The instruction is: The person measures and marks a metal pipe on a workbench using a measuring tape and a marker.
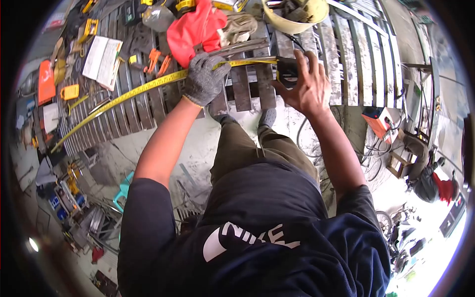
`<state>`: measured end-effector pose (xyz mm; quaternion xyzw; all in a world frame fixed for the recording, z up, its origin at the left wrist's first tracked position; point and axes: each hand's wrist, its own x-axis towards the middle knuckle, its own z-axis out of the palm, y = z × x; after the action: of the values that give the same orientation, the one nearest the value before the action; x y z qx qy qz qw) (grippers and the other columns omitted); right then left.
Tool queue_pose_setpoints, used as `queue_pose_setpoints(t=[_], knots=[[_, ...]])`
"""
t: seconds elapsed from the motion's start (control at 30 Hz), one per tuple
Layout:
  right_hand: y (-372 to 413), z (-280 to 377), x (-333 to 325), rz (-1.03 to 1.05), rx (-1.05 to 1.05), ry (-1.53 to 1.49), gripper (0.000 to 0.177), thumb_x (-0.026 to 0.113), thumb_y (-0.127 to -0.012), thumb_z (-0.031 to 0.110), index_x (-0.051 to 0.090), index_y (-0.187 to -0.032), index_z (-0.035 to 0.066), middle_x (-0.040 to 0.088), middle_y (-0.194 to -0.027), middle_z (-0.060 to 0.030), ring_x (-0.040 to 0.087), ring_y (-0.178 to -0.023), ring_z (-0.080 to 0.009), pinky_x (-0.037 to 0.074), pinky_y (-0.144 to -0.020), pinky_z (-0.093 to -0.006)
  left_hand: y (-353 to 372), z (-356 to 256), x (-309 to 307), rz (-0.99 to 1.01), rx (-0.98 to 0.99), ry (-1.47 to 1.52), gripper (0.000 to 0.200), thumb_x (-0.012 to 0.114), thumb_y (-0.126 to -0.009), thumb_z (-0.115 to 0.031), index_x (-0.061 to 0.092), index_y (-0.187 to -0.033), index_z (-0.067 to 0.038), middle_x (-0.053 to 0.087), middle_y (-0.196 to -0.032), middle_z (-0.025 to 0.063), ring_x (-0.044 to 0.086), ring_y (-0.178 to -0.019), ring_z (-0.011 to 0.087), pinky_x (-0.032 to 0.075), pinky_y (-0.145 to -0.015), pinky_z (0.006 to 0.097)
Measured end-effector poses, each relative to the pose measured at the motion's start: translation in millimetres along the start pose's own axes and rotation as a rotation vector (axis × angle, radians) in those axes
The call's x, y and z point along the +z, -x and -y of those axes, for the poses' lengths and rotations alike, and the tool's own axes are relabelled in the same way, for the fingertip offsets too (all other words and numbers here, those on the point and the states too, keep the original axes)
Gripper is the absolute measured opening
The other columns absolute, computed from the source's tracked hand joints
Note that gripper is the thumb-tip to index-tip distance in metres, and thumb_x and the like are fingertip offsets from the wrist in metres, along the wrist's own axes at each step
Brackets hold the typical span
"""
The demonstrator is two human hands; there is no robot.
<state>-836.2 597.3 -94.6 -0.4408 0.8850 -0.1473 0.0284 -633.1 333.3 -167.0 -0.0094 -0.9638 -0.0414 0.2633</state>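
A tape measure's yellow blade runs from its black case leftward across the slatted metal bench to the bench's far left edge. My left hand, in a grey knit glove, closes around the blade partway along it. Beside the case is my bare right hand, thumb and fingers spread around its right side without wrapping it. Whether the palm touches the case is hard to see. Just behind my left hand lies a bright red cloth.
The slatted bench carries a cream bucket, an open notebook, orange-handled tools and an orange case. An orange machine with cables stands at right. A teal stool is at lower left.
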Motion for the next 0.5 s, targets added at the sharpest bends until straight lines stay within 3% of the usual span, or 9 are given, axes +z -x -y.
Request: queue_pose_setpoints(t=[0.07,0.1,0.13,0.27,0.37,0.5], knots=[[-7,15,7,0.009,-0.072,0.114,0.098,0.086,-0.081,0.060,0.046,-0.158,0.014,0.052,-0.149,-0.0187,0.056,-0.133,-0.0412,0.055,-0.100,-0.0566,0,0,-1,0.012,-0.016,0.016,0.031,0.081,-0.083,-0.011,0.075,-0.114,-0.015,0.071,-0.121,0.0069,0.065,-0.114,0.0349,0.050,-0.102,0.0533],[-11,16,11,0.021,-0.091,0.147,0.088,0.084,-0.083,0.060,0.052,-0.152,0.014,0.053,-0.146,-0.0177,0.057,-0.128,-0.0404,0.055,-0.096,-0.0549,1,0,-1,0.017,-0.018,0.015,0.034,0.079,-0.081,-0.010,0.076,-0.114,-0.016,0.071,-0.122,0.0066,0.065,-0.114,0.0348,0.049,-0.102,0.0532],[-17,15,13,0.111,-0.032,0.129,0.074,0.083,-0.084,0.053,0.057,-0.141,0.013,0.058,-0.135,-0.0160,0.058,-0.124,-0.0402,0.055,-0.093,-0.0546,1,0,-1,0.018,-0.021,0.013,0.034,0.079,-0.081,-0.010,0.076,-0.114,-0.016,0.071,-0.122,0.0066,0.064,-0.114,0.0348,0.049,-0.102,0.0531],[-21,-4,11,0.075,-0.112,0.161,0.053,0.081,-0.084,0.041,0.060,-0.124,0.013,0.063,-0.117,-0.0122,0.063,-0.113,-0.0339,0.057,-0.082,-0.0525,3,0,-1,0.018,-0.024,-0.001,0.036,0.077,-0.080,-0.010,0.076,-0.115,-0.017,0.071,-0.122,0.0060,0.065,-0.113,0.0350,0.049,-0.103,0.0526],[-26,-27,8,-0.001,-0.162,0.183,0.047,0.081,-0.087,0.043,0.064,-0.118,0.012,0.066,-0.105,-0.0121,0.065,-0.100,-0.0309,0.060,-0.072,-0.0484,2,0,2,0.011,-0.027,-0.009,0.034,0.077,-0.081,-0.010,0.077,-0.114,-0.017,0.072,-0.121,0.0056,0.065,-0.112,0.0347,0.049,-0.103,0.0523],[-32,-75,-6,0.112,-0.242,0.146,0.060,0.085,-0.083,0.033,0.056,-0.131,0.009,0.067,-0.112,-0.0135,0.067,-0.109,-0.0325,0.064,-0.085,-0.0479,3,1,3,0.012,-0.033,-0.003,0.029,0.076,-0.083,-0.011,0.078,-0.111,-0.017,0.073,-0.120,0.0051,0.065,-0.111,0.0343,0.049,-0.103,0.0523]])
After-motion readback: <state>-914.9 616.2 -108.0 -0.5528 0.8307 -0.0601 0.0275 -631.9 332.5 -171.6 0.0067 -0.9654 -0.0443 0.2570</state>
